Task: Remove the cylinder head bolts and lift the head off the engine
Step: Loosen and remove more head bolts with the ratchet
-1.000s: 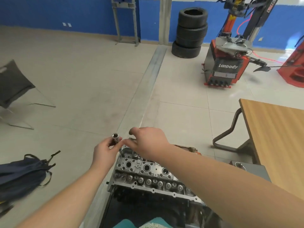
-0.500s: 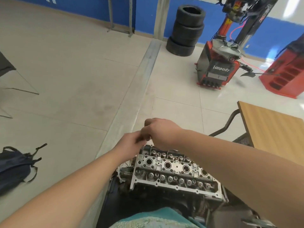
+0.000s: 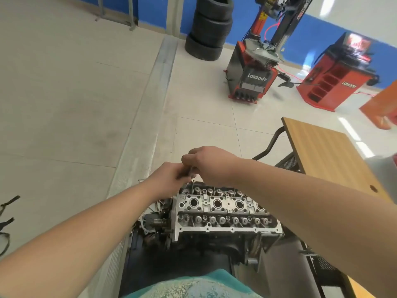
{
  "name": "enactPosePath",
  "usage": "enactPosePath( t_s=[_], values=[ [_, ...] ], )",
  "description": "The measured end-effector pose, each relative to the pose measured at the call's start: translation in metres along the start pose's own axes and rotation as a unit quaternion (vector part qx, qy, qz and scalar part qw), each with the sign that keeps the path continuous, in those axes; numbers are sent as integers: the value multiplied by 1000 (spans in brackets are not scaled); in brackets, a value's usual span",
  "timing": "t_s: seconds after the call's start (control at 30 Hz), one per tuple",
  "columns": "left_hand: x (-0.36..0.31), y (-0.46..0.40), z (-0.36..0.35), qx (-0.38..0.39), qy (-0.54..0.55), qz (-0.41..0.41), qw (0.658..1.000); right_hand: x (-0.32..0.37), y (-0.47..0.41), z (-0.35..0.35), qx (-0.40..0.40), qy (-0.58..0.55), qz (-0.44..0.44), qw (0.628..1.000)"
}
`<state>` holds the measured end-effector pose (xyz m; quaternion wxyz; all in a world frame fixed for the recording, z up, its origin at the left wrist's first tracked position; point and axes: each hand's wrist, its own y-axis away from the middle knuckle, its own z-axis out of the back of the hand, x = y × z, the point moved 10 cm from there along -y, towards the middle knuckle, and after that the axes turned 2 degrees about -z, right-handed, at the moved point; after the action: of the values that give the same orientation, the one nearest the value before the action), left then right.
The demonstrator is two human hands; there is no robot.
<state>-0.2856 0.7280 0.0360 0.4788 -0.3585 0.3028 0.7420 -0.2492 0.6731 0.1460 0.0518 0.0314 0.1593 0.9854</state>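
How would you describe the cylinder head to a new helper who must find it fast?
Start at the wooden table on the right; just left of it, low in the middle of the view, sits the engine. The cylinder head is its bright silver top, right below the two hands. Unlike the dark block beneath, it shows a row of large round holes between two rows of valve springs.

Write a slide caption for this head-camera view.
Both hands pinch a small metal tool above the cylinder head's far corner.
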Motion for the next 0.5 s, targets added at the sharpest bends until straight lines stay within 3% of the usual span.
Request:
enactPosePath(
  t_s=[0.1,0.2,0.33,0.43,0.5],
  values=[
    [-1,-3,11,-42,29,3,999,-15,2,5,-9,-45,-105,993],
    [1,-6,13,-64,35,13,997,-23,-2,-4,5,54,-168,984],
    [-5,-10,1,-4,21,-28,999,-11,-3,-8,14,55,-73,996],
    [-4,-10,-6,37,-39,-36,998,10,2,-7,7,77,74,994],
    [-2,-11,-1,21,-44,-29,998,10,5,0,-14,20,58,998]
  ],
)
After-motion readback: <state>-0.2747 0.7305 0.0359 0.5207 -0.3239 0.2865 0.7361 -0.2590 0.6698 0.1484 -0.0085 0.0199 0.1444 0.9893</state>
